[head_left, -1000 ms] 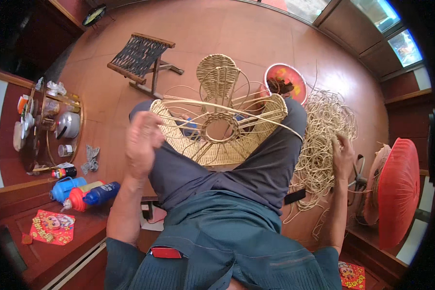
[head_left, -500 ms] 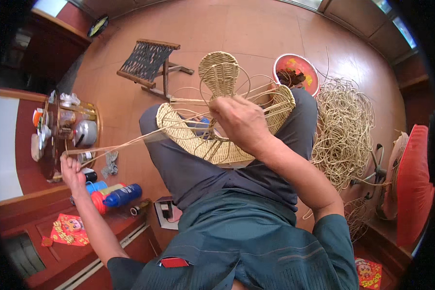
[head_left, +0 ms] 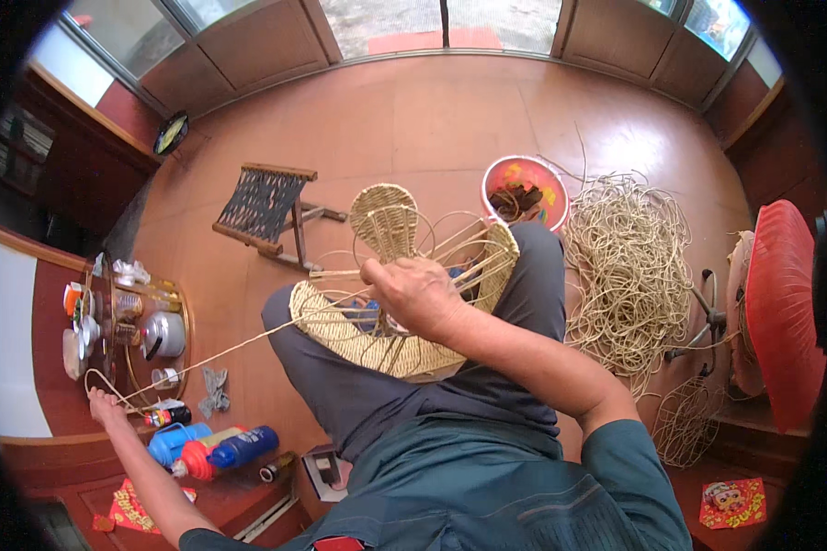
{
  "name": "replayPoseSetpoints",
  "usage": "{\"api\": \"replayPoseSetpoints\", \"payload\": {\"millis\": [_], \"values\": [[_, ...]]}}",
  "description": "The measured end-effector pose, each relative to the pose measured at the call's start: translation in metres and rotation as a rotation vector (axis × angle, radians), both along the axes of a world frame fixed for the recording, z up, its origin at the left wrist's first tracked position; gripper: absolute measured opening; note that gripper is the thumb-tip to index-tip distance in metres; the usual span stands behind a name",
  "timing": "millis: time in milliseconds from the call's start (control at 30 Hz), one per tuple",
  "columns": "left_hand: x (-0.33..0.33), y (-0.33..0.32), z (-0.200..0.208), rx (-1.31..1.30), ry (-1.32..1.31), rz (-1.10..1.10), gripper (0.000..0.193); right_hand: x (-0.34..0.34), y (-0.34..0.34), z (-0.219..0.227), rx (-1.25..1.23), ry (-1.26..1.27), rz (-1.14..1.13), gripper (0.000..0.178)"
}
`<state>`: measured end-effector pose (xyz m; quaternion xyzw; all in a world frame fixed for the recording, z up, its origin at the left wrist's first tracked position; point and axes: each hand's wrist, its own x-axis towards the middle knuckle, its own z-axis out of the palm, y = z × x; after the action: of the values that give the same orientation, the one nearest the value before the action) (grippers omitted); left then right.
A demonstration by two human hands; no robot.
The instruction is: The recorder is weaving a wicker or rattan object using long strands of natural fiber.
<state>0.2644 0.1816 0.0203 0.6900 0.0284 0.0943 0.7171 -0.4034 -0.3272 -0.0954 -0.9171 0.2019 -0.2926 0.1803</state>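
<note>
Across my lap lies a half-woven piece of straw-coloured cord [head_left: 377,349], crescent-shaped, with thin ribs spanning its hollow. A rounded woven paddle-shaped part [head_left: 385,219] rises from its middle. My right hand [head_left: 415,292] is closed at the base of that part, gripping the weaving; what its fingertips pinch is hidden under the knuckles. Out to the far left, my left hand [head_left: 104,406] is closed on a cord [head_left: 225,354]. This cord runs nearly straight from the weaving to that hand, with a loose loop beside the fingers.
A big heap of loose cord [head_left: 629,275] lies on the floor at right, beside a red basin [head_left: 560,188] holding brown scraps. A folding stool [head_left: 265,207] stands ahead left. Left are a round rack with a kettle [head_left: 164,334], and bottles [head_left: 243,447]. A red cushion [head_left: 786,312] is far right.
My left hand has drawn farther out to the left, and the doubled strands have become one long cord with a small loop. My right hand stays on the weaving. The view has tilted up.
</note>
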Motion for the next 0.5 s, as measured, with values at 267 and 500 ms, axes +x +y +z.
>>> {"api": "replayPoseSetpoints", "payload": {"millis": [267, 500], "values": [[-0.066, -0.129, -0.058, 0.715, 0.011, -0.385, 0.024, 0.020, 0.006, -0.004, -0.120, 0.085, -0.118, 0.101], [-0.287, -0.257, -0.131, 0.516, -0.232, -0.738, 0.038, 0.036, 0.008, 0.007, -0.028, 0.151, -0.152, 0.090]]}}
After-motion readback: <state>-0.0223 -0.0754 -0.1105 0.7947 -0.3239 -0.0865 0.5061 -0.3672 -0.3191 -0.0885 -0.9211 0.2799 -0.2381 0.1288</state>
